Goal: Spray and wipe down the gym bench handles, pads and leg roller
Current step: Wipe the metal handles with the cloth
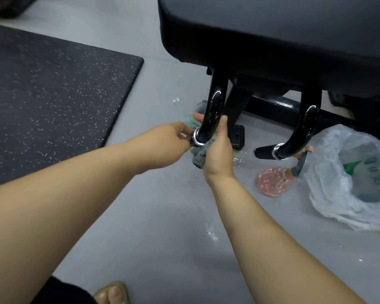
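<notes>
The black bench pad [272, 29] fills the upper right. Under it curve two glossy black handles: the left handle [214, 106] and the right handle [303, 128]. My left hand [171, 139] grips the end of the left handle near its chrome ring. My right hand [218, 150] holds a grey-green cloth [199, 157] wrapped against that handle's lower bend, thumb up along the tube. A pink spray bottle [274, 179] lies on the floor below the right handle's grip.
A speckled black rubber mat [53, 88] covers the floor at left. A crumpled clear plastic bag [349, 172] lies at right beside the bottle. The bench's black base bar [272, 106] runs behind the handles. Wet drops dot the grey floor [162, 216]. My sandalled foot [113, 292] is at the bottom.
</notes>
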